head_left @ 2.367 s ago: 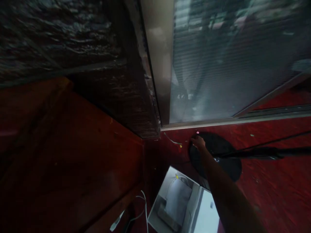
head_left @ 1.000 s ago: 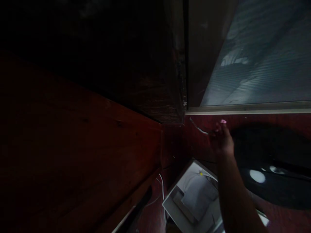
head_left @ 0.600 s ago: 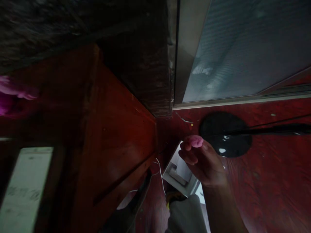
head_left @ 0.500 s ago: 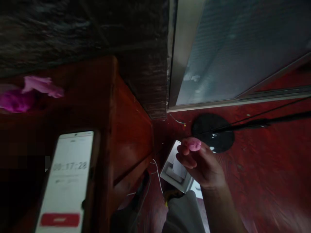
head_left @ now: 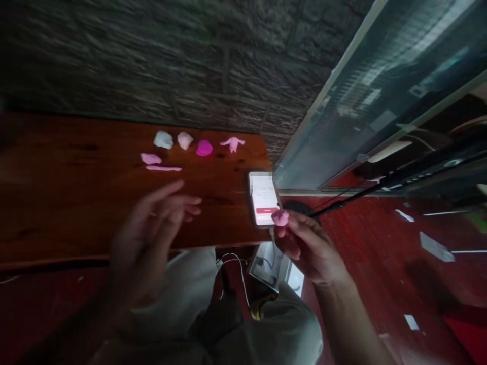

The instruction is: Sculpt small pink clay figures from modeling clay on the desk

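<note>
Between the thumb and fingers of my right hand [head_left: 310, 248] is a small pink lump of modelling clay [head_left: 280, 218], held beside the phone. My left hand [head_left: 152, 238], blurred, hovers over the table's front edge with its fingers apart and nothing in them. Along the back of the wooden table [head_left: 213, 213] lie a white clay lump [head_left: 163, 139], a pale pink lump [head_left: 185, 141], a magenta lump [head_left: 204, 148] and a pink clay figure [head_left: 233, 144] with limbs. Nearer me are a flattish pink piece [head_left: 151, 158] and a thin pink clay strip [head_left: 163, 168].
A lit phone [head_left: 264, 197] rests at the table's right end. A stone-textured wall [head_left: 152, 66] rises behind. Below, an open white box [head_left: 266, 268] and a white cable [head_left: 241, 274] lie near my legs. A black pole [head_left: 357, 195] on a round base stands right.
My right hand has come up from the floor by the round black base with the pink clay lump. The view has swung left and up to the table, and my left hand has appeared.
</note>
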The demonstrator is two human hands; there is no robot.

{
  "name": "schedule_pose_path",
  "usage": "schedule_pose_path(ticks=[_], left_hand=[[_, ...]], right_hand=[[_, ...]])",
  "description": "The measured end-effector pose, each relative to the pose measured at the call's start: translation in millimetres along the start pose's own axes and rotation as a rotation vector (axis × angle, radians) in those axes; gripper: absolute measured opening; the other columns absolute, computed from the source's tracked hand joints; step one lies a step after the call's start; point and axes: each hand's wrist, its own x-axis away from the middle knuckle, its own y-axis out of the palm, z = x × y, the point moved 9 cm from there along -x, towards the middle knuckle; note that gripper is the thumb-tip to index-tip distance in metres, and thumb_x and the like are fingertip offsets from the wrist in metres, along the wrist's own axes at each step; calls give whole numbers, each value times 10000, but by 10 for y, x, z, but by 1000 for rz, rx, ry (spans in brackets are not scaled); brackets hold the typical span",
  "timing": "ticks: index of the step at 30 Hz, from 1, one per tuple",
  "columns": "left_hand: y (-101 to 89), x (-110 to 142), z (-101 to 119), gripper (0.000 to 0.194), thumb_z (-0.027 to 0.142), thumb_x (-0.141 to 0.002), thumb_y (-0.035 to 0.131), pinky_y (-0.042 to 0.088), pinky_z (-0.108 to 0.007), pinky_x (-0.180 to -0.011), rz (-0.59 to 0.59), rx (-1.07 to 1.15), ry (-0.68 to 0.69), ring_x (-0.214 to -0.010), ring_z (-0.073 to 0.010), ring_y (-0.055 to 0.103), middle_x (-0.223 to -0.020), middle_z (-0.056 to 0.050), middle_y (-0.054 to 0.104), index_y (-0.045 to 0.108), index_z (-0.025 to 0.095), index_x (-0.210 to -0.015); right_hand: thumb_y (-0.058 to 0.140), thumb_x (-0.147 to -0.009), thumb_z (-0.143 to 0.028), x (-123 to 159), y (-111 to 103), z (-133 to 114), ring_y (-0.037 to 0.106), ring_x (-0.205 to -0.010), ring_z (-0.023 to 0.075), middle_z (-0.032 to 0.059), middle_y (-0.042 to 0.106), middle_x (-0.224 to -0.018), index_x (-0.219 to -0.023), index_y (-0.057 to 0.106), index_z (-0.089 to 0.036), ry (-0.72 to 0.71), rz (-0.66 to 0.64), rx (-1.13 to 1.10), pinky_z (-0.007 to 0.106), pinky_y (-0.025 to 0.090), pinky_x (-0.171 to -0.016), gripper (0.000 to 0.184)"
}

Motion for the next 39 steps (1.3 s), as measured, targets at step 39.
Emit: schedule_pose_path(ticks=[39], left_hand=[[-1048, -1756, -1484, 357, 400, -763, 886, 553, -280, -755, -307, 821, -514, -718, -119, 674, -889, -29, 751, 742, 181, -1006]], right_hand=[[802, -808, -495, -2455, 2091, 469, 574, -591, 99, -1, 703, -866, -1036, 775, -259, -335, -112, 313, 239, 502, -532, 329]])
